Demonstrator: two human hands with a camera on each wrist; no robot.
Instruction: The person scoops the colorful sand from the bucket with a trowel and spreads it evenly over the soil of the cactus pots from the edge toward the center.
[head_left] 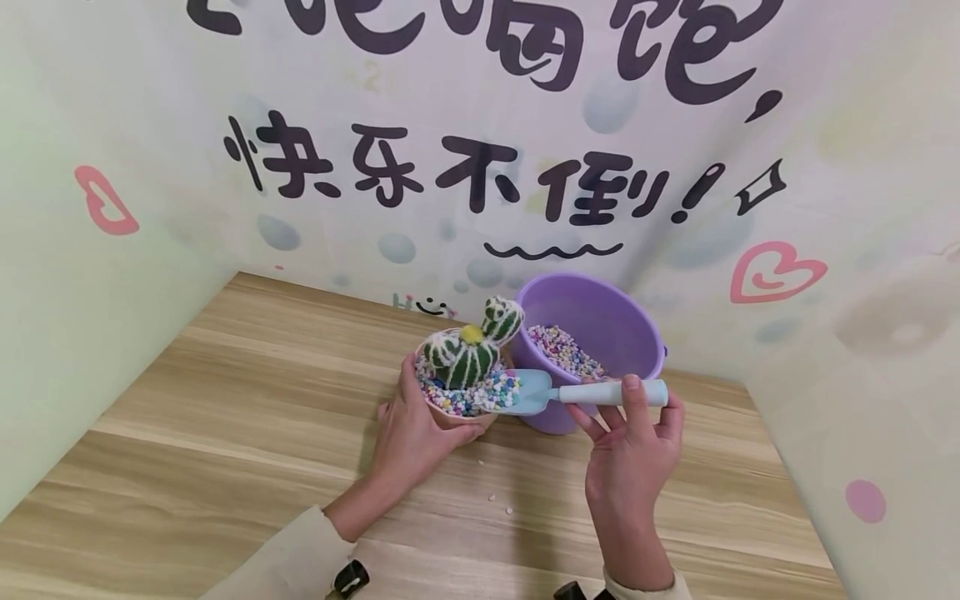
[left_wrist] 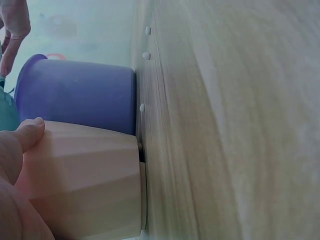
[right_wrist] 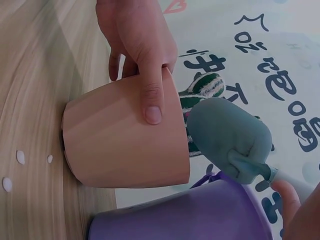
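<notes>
My left hand grips the side of a peach flower pot, its thumb lying along the outer wall near the rim. In the pot stands a knitted cactus with a yellow flower, ringed by small coloured pebbles. My right hand holds the white handle of a small trowel, thumb on top. The trowel's blue blade reaches over the pot's right rim, with pebbles at its tip. A purple bucket stands right behind the pot with more pebbles inside.
Several loose white pebbles lie on the wooden table in front of the pot. A printed backdrop rises behind the bucket, and pale walls flank the table on both sides.
</notes>
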